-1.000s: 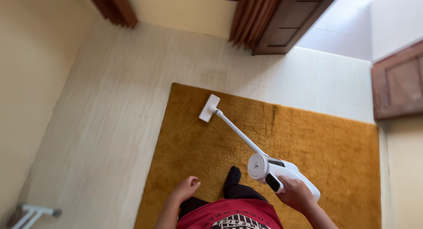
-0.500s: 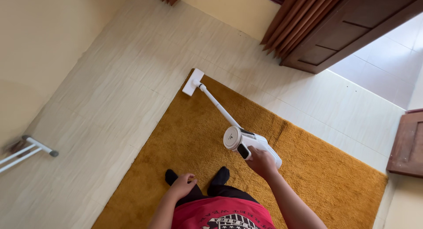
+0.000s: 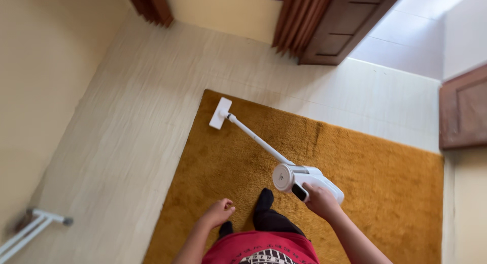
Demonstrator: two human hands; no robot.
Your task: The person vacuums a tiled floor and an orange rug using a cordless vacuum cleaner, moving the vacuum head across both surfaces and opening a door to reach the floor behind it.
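Since half a second ago the floor head (image 3: 220,112) of the white stick vacuum (image 3: 304,182) has drawn back from the rug's far corner, where it lay partly over the edge, and now sits wholly on the mustard-yellow rug (image 3: 385,193) near its far-left corner; the view has swung as well. Right hand (image 3: 320,199) is closed around the vacuum's handle at the rear of the motor body. From that hand the long axis runs forward and to the left: the slim white wand (image 3: 256,139) slopes away from the body down to the floor head, which lies flat on the pile, well ahead of the hand. Left hand (image 3: 219,213) hangs free, fingers loosely curled, holding nothing, level with the right hand and apart from it. Between the two hands a foot in a black sock (image 3: 264,204) stands on the rug. Pale tiled floor (image 3: 127,142) lies left of the left hand.
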